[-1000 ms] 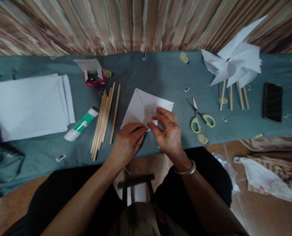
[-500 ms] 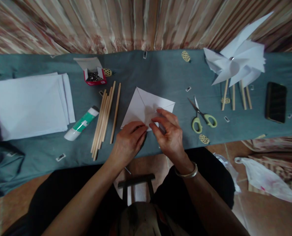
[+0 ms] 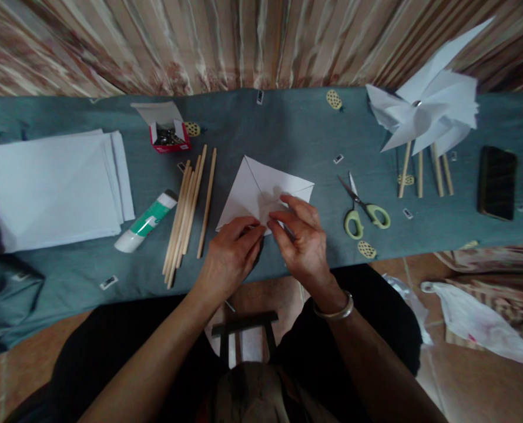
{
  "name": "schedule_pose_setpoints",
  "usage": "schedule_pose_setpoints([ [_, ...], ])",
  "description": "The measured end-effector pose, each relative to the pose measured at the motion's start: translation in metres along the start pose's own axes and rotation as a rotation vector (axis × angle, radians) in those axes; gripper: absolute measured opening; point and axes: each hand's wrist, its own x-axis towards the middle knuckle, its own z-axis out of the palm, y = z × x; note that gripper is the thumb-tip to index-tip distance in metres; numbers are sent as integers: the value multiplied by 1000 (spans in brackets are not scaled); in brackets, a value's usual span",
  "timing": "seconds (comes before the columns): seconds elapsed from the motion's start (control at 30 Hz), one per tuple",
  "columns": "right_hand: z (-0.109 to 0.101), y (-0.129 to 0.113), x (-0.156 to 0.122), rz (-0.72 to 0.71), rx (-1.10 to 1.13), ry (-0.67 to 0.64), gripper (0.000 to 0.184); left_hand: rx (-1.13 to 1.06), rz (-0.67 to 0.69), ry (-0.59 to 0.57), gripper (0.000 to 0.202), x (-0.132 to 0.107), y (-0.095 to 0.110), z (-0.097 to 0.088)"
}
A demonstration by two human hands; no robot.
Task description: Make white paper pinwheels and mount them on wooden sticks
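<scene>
A square white sheet of paper point(image 3: 248, 194) with crease or cut lines running in from its corners lies on the cloth in front of me. My left hand point(image 3: 232, 249) pinches its near edge, thumb against the fingers. Close beside it, my right hand point(image 3: 303, 241) is curled over the near right part of the sheet. Its thumb and forefinger nearly meet at the near edge, while another fingertip rests on the paper. The near right corner is mostly covered by my right hand.
Several wooden sticks point(image 3: 188, 217), a glue stick point(image 3: 147, 223), a paper stack point(image 3: 59, 188) and a red box of small metal pieces point(image 3: 170, 144) lie leftward. Scissors point(image 3: 361, 208), paper pinwheels point(image 3: 438, 106) on sticks and a phone point(image 3: 497, 183) lie rightward on the green cloth point(image 3: 288, 129).
My hands have shifted only very slightly at the paper's near edge. The sheet and the things around it stay where they were.
</scene>
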Motion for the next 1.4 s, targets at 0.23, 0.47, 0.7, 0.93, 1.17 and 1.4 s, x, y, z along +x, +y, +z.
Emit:
schedule_pose_setpoints([
  [0.23, 3, 2, -1, -9, -6, -3, 19, 20, -7, -2, 18, -1, -1, 2],
  [0.47, 3, 1, 0, -34, -26, -11, 20, 26, -15, -7, 18, -1, 0, 1],
  [0.7, 4, 2, 1, -115, -79, -9, 22, 47, -7, -13, 18, 0, -1, 1],
  [0.93, 3, -2, 0, -141, -114, -31, 25, 59, -6, -7, 17, 0, -1, 2],
  [1.17, 8, -3, -4, -100, -91, -57, 30, 45, -7, -14, 18, 0, -1, 2],
  [1.4, 18, -3, -10, -122, -186, -21, 32, 38, -10, -17, 17, 0, 0, 3],
])
